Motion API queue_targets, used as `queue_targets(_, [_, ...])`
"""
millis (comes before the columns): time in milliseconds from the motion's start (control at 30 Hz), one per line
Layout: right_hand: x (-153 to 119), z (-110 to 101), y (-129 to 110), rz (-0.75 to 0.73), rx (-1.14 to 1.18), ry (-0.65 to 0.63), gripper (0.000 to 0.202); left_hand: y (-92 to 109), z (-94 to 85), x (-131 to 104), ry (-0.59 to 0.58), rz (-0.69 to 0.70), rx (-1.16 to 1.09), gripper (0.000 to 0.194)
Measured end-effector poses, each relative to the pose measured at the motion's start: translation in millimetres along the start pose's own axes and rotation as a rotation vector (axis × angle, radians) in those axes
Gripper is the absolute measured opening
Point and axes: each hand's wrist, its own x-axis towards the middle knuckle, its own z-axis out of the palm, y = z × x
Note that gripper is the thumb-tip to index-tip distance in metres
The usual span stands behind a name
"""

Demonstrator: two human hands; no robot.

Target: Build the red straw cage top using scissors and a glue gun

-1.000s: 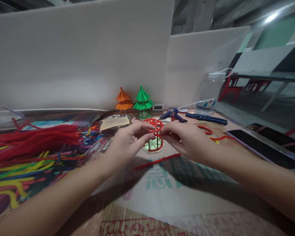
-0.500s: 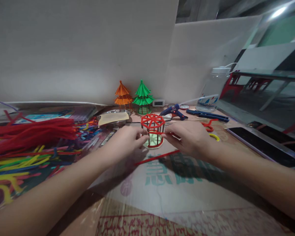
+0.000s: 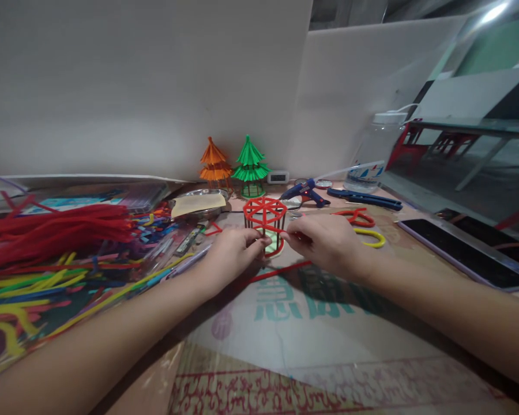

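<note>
where the red-topped lattice (image 3: 264, 215) stands at picture centre, the left hand (image 3: 233, 255) has narrowed fingertips, their grip unclear, and the right hand (image 3: 331, 243) pinches a thin red strip (image 3: 277, 229); the lattice looks light and fragile, best steadied low by its base (image 3: 274, 244).

One bare left hand (image 3: 231, 253) and one bare right hand (image 3: 335, 245) are flanking one red-topped, dark-posted cage (image 3: 264, 212) at picture centre. Two tiered, cone-roofed models are standing above: one orange model (image 3: 215, 172), one green model (image 3: 251, 172). One blue glue gun (image 3: 305, 192), one white-lidded clear bottle (image 3: 374, 147) and one black-screened phone (image 3: 462, 253) are occupying the right. Coloured strips (image 3: 60, 222), lower left, are overlapping beyond counting.
</note>
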Motion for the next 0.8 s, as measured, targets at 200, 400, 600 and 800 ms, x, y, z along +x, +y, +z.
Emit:
queue_targets(200, [-2.4, 3.5, -1.2, -0.002, -0.031, -0.009, 0.025, -1.2, 1.9, -0.9, -0.004, -0.003, -0.051, 0.027])
queue_targets(400, [-2.6, 6.7, -1.7, -0.013, -0.05, 0.046, 0.023, -1.1, 3.2, -1.7, 0.009, -0.001, -0.058, 0.032])
queue_targets(600, [-1.4, 7.2, -1.0, 0.003, -0.037, 0.043, 0.022, -2.9, 3.2, -0.6, -0.009, 0.001, -0.051, 0.027])
queue_targets(800, [0.7, 6.3, 3.7, 0.041, 0.004, 0.001, 0.02, -3.8, 2.0, -0.3, -0.004, 0.004, -0.026, 0.029])
